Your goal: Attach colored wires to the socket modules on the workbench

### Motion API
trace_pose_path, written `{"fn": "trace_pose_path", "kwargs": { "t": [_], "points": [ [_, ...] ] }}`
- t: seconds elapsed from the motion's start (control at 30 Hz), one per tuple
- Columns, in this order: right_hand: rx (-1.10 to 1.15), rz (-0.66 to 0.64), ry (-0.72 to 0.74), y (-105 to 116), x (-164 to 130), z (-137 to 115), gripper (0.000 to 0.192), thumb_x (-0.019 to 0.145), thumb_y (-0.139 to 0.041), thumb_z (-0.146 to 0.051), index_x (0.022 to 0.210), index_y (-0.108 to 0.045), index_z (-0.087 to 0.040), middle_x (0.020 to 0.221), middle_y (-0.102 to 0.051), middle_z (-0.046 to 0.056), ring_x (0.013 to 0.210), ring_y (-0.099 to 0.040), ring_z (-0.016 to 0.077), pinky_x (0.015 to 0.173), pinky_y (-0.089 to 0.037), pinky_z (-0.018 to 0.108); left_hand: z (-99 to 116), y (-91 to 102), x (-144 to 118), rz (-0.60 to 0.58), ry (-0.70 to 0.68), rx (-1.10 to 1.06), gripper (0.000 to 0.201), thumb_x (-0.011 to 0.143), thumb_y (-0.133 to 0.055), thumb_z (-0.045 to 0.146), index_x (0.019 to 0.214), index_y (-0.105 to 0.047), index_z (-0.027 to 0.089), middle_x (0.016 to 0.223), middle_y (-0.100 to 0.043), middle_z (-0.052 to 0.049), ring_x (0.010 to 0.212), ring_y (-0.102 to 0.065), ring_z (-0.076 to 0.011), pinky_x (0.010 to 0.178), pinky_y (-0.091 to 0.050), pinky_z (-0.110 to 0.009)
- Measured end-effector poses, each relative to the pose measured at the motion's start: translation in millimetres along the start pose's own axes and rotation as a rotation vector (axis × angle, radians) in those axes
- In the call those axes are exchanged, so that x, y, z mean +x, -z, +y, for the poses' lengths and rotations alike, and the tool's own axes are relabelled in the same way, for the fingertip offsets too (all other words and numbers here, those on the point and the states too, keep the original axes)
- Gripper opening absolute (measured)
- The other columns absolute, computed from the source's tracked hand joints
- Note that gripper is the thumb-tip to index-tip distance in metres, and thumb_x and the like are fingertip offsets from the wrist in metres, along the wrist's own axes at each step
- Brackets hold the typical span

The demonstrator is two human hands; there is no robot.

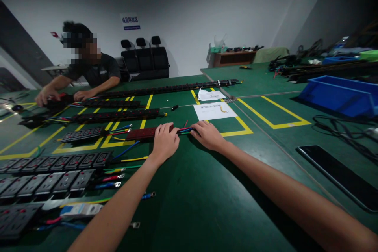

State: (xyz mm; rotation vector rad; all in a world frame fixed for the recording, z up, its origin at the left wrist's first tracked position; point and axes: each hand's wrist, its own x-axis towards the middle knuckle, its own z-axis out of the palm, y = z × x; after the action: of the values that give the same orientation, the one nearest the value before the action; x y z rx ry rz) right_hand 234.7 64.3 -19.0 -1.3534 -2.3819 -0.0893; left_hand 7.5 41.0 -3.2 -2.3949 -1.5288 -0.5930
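My left hand rests fingers-down on the right end of a dark red socket strip lying on the green table. My right hand pinches the bundle of red, blue and green wires that comes out of that end of the strip. The two hands sit close together, a short gap of wires between them. Whether the left hand grips the strip or just presses on it is unclear.
Rows of grey socket modules with loose coloured leads lie at the left. Long black power strips cross the far table. A co-worker works at the far left. White paper, a blue bin and a black flat bar lie right.
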Motion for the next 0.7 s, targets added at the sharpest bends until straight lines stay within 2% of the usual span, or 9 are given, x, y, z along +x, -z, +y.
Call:
{"fn": "trace_pose_path", "kwargs": {
  "t": [0.23,0.43,0.57,0.7],
  "points": [
    [0.010,-0.014,-0.027,1.2,0.4,-1.0,0.033,0.108,-0.045,-0.041,0.123,-0.066,-0.020,0.118,-0.070,0.012,0.111,-0.062,0.0268,0.091,-0.044,0.038,0.7,2.6,0.4,-0.009,-0.004,-0.004,0.034,0.098,-0.050,0.024,0.123,-0.073,0.021,0.137,-0.064,-0.015,0.130,-0.057,-0.0311,0.116,-0.042,-0.055],
    [0.033,0.032,-0.060,1.1,-0.3,-2.2,0.041,0.107,-0.047,-0.039,0.143,-0.054,-0.019,0.128,-0.066,0.014,0.113,-0.062,0.0273,0.092,-0.045,0.038,0.1,0.4,-0.1,-0.007,-0.005,0.005,0.034,0.098,-0.050,0.024,0.123,-0.073,0.021,0.138,-0.064,-0.015,0.130,-0.057,-0.0313,0.117,-0.041,-0.054],
    [-0.008,-0.003,-0.034,0.7,0.1,-1.9,0.032,0.107,-0.048,-0.039,0.128,-0.063,-0.020,0.119,-0.069,0.012,0.112,-0.061,0.0281,0.094,-0.044,0.039,-0.7,-2.0,-0.2,0.005,-0.002,0.012,0.033,0.097,-0.051,0.024,0.122,-0.073,0.022,0.137,-0.064,-0.014,0.131,-0.056,-0.0308,0.118,-0.040,-0.054],
    [0.002,0.012,-0.040,1.6,0.2,-2.0,0.034,0.106,-0.049,-0.040,0.131,-0.060,-0.020,0.120,-0.069,0.012,0.112,-0.060,0.0280,0.093,-0.044,0.038,-0.6,-0.9,-0.4,0.001,-0.002,0.002,0.034,0.098,-0.050,0.025,0.122,-0.073,0.022,0.138,-0.064,-0.014,0.130,-0.057,-0.0311,0.117,-0.041,-0.054]
  ]
}}
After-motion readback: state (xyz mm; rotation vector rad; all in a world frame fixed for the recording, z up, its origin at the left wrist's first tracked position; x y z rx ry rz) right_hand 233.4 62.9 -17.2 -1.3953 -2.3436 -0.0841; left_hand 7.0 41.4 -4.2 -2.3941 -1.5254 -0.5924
